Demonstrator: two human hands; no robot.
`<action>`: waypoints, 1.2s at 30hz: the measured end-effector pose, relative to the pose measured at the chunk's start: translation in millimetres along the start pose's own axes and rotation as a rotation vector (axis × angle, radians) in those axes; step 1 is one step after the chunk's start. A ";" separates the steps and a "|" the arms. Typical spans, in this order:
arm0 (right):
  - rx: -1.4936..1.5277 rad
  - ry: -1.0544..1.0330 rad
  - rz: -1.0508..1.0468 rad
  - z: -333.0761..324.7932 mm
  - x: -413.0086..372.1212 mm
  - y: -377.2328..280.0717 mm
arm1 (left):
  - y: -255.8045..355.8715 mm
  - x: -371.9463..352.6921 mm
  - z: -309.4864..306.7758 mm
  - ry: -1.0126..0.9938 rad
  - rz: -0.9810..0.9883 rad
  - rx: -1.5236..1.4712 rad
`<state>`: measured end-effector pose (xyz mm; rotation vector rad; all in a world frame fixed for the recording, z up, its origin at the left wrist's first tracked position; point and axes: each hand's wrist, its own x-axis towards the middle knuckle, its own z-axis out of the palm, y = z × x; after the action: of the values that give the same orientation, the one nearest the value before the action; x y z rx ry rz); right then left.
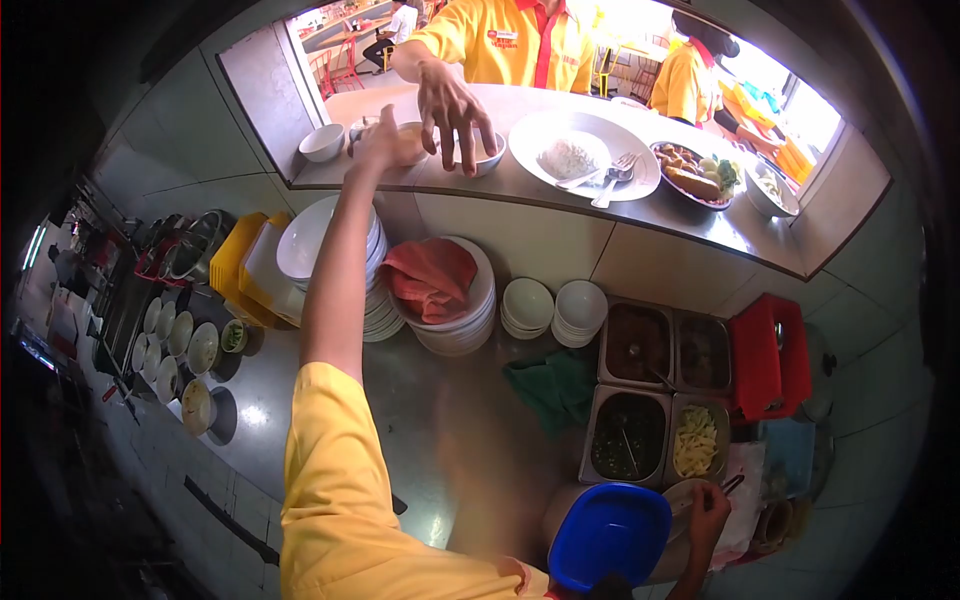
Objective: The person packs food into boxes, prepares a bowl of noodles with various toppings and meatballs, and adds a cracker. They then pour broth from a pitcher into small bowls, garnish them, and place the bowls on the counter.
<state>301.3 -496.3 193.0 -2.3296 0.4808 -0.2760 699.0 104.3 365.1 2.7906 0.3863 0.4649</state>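
Pale small bowl [412, 135] sits on the raised counter [520, 190]. The left grip [382, 145] touches its near side; how far it is closed cannot be told. A co-worker's hand [450, 105] hovers just beside. The right grip [708, 508] is closed on a dark utensil [735, 485] near the blue lid [610, 535].

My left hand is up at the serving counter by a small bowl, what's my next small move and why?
Probably ease your left hand off the small bowl and draw back: it seems to rest on the counter, and a co-worker's hand is spread just beside it, close enough to collide.
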 end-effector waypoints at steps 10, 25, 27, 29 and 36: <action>0.043 0.036 0.032 -20.3 -26.8 -5.1 | 0.9 -12.8 -7.0 0.073 0.042 -0.086; 0.070 0.311 -0.200 -80.6 -69.3 -46.3 | -9.7 -226.9 -108.1 0.140 0.317 -0.275; 0.147 0.300 -0.258 -80.8 -81.2 -69.7 | -13.5 -273.1 -119.3 0.030 0.331 -0.399; 0.085 0.222 -0.383 -80.8 -96.5 -93.0 | -20.6 -321.3 -124.8 0.003 0.297 -0.322; 0.172 -0.074 -0.748 -38.9 -143.4 -145.1 | -27.5 -497.8 -154.9 -0.074 0.234 -0.380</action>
<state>196.1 -364.3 314.0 -2.2471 -0.4570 -0.5503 184.9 13.9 360.7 2.4791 -0.0453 0.4324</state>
